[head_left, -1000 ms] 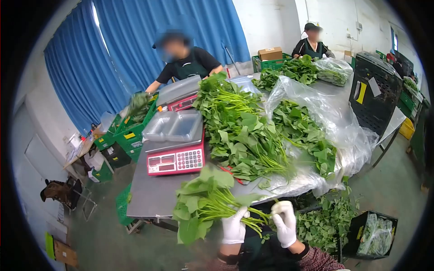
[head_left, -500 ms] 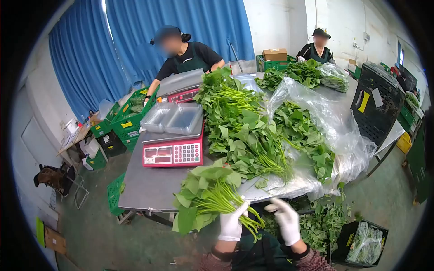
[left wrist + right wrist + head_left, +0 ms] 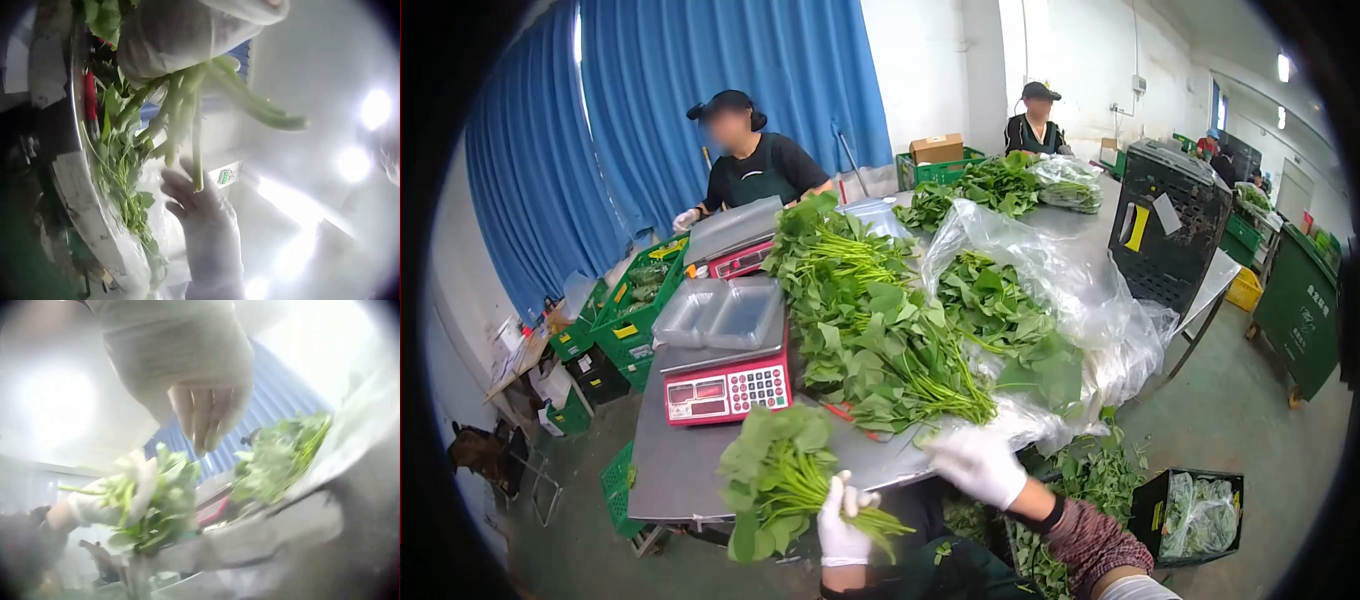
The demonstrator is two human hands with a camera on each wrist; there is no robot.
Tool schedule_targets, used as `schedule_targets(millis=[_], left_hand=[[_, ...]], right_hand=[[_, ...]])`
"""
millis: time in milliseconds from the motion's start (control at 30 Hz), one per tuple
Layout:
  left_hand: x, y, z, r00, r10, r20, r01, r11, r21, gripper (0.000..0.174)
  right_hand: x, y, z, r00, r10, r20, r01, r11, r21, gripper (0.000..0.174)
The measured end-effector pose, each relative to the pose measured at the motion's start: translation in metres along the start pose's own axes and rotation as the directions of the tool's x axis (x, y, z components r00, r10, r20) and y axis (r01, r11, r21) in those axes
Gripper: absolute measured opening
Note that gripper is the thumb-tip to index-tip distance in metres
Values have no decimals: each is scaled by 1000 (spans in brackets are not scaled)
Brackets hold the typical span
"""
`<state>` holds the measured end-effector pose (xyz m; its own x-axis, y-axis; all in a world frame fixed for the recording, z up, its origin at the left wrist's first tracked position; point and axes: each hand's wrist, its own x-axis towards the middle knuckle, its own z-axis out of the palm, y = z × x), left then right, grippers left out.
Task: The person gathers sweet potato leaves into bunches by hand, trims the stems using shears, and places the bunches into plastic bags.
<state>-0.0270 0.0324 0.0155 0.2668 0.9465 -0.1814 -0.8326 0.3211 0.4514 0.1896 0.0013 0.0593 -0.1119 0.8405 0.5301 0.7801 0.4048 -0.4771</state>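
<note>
My gloved left hand (image 3: 843, 530) grips a bunch of leafy green stems (image 3: 770, 475) in front of the table's near edge. The leaves fan out to the left and the cut stem ends (image 3: 197, 169) stick out past the fingers. My gloved right hand (image 3: 980, 466) is over the table's front edge with nothing in it, its fingers (image 3: 203, 419) extended and slightly bent. It is near the stem ends of a large heap of the same greens (image 3: 860, 310). A red-handled tool (image 3: 837, 410) lies partly under that heap.
A red scale (image 3: 727, 388) carries clear plastic trays (image 3: 718, 312). Plastic sheeting (image 3: 1090, 330) and a black crate (image 3: 1170, 225) are on the table's right. Loose greens and a crate of bagged greens (image 3: 1200, 515) sit below. Two people (image 3: 750, 165) work across the table.
The right hand has moved from beside the left hand's stems up and over the table edge toward the heap. The left hand keeps its bunch, and the head view has turned right.
</note>
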Motion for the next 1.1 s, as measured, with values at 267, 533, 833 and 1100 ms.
schedule_targets(millis=[267,533,833,1100], left_hand=[[5,0,-2,997,73,-35,-71,996,56,30],[4,16,-9,998,61,-2,-61,997,50,35],[7,-23,6,994,-49,-100,71,969,236,24],[-5,-55,2,972,-224,66,184,907,379,32]], right_hand=[[82,157,-42,953,297,-65,-280,776,-565,21],[110,200,-37,774,429,-465,-558,809,-183,17],[82,57,-84,738,549,-392,-9,589,808,16],[-37,-28,33,994,-113,12,92,863,496,7]])
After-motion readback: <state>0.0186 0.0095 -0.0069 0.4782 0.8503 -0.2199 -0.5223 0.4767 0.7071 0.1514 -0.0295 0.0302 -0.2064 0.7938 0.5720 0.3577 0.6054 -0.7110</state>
